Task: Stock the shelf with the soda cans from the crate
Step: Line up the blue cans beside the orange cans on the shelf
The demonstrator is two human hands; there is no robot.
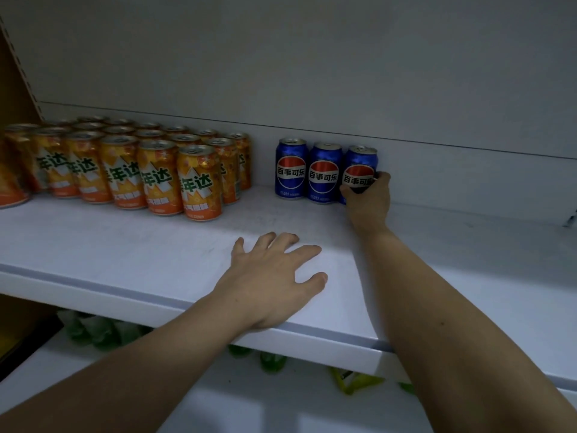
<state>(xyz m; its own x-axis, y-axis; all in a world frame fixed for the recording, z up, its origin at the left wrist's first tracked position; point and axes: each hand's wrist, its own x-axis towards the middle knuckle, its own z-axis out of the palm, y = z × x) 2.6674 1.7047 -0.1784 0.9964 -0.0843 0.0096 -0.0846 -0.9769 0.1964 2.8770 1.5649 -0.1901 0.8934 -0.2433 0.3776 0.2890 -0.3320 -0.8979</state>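
Blue metal shows between the fingers of the right hand (368, 198), whose grip is wrapped round the lower half of a blue can (359, 164) at the back of the shelf (125, 251). The thumb lies across the front of the label and the other fingers curl round the can's right side. This held can stands upright on the shelf board, close to the rear wall, and is the rightmost of three blue cans in a row. The middle blue can (324, 173) stands just beside it, and the left blue can (291, 168) stands just beside that one; whether the cans touch each other cannot be told.

To the left, apart from the blue row across a strip of bare shelf, a block of orange cans (125, 164) stands upright in several rows running from the front toward the rear wall.

Nearer the front edge, the left hand (274, 276) lies flat on the shelf with its fingers spread and straight, its grip released and holding nothing. It rests well apart from both groups of cans.

Under the shelf, on a lower level, some green things (100, 329) can be seen, too blurred to name.
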